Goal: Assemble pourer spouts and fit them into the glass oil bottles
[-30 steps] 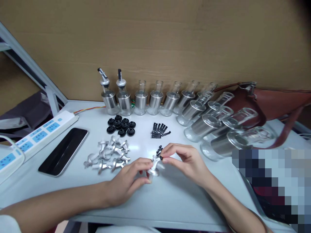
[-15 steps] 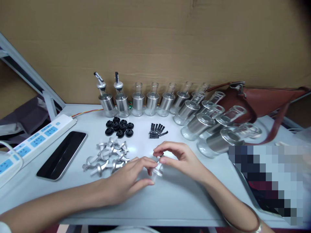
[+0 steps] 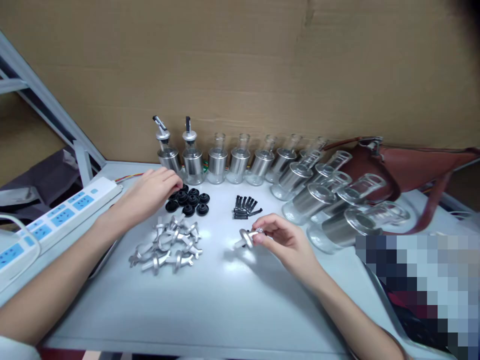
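Right hand (image 3: 290, 247), nearly closed, pinches metal spout (image 3: 246, 239) above table (image 3: 225, 310); likely light, stiff, slick, best gripped round its wide middle. Left hand (image 3: 152, 194) half-curled at black stoppers (image 3: 192, 200); hold unclear.

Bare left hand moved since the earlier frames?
Yes. The left hand has moved forward and left: from the near-right side of the silver metallic spout heap to its far side, at the round black stoppers.

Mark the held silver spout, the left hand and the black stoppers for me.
Silver spout (image 3: 246, 239), head view: on its round flange.
Left hand (image 3: 153, 192), head view: on the back of it.
Black stoppers (image 3: 192, 200), head view: on one near the pile's middle.
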{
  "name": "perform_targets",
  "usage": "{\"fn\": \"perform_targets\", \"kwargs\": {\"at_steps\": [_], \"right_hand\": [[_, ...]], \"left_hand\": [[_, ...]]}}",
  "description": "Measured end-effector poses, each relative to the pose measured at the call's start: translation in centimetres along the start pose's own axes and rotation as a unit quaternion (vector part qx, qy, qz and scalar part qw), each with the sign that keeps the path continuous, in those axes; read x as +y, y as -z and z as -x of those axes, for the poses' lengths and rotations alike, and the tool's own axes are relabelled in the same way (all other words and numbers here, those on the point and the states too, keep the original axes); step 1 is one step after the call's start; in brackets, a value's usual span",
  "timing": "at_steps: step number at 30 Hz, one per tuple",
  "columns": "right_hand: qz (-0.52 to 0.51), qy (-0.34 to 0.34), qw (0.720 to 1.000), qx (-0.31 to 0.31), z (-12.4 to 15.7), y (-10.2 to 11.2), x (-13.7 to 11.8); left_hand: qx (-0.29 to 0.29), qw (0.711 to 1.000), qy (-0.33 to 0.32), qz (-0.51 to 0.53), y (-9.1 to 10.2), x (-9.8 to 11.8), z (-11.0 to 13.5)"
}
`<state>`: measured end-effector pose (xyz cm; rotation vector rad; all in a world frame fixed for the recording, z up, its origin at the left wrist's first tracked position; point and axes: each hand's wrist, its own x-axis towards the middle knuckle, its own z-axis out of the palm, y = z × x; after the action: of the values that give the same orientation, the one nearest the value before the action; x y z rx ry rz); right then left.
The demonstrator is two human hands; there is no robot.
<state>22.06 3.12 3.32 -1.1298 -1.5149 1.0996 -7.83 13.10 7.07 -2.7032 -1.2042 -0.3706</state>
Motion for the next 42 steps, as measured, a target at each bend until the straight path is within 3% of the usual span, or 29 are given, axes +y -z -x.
{"fn": "perform_targets", "kwargs": {"at_steps": [3,10,18,24,28,31,34,37,42], "right_hand": [[0.004,0.005,1.0,0.006,0.0,0.0,0.0],[0.012,0.017,1.0,0.008,0.0,0.0,0.1],[0.028,0.035,0.999,0.011,0.3,-0.2,0.2],[0.013,0.064,0.997,0.037,0.2,-0.3,0.2],[-0.014,0.115,0.991,0.071,0.3,-0.4,0.5],[-0.022,0.14,0.986,0.083,0.6,-0.5,0.4],[-0.018,0.15,0.985,0.08,0.8,-0.7,0.2],[-0.005,0.156,0.986,0.062,1.0,-0.9,0.1],[0.024,0.162,0.986,0.042,1.2,-1.3,0.3]], "left_hand": [[-0.025,0.999,-0.009,-0.018,-0.8,-1.0,0.0],[-0.044,0.997,-0.051,-0.024,-1.5,-0.5,-0.1],[-0.043,0.996,0.005,0.082,-2.8,-1.0,-0.7],[-0.022,0.979,0.068,0.193,-1.4,0.1,-0.6],[-0.015,0.939,0.104,0.326,-0.4,3.7,-0.1],[-0.054,0.839,0.15,0.52,-0.4,6.9,0.6],[-0.088,0.788,0.164,0.586,-0.5,8.9,1.1],[-0.107,0.779,0.155,0.599,-0.5,9.9,1.4],[-0.125,0.786,0.148,0.587,-0.4,10.8,1.8]]}}
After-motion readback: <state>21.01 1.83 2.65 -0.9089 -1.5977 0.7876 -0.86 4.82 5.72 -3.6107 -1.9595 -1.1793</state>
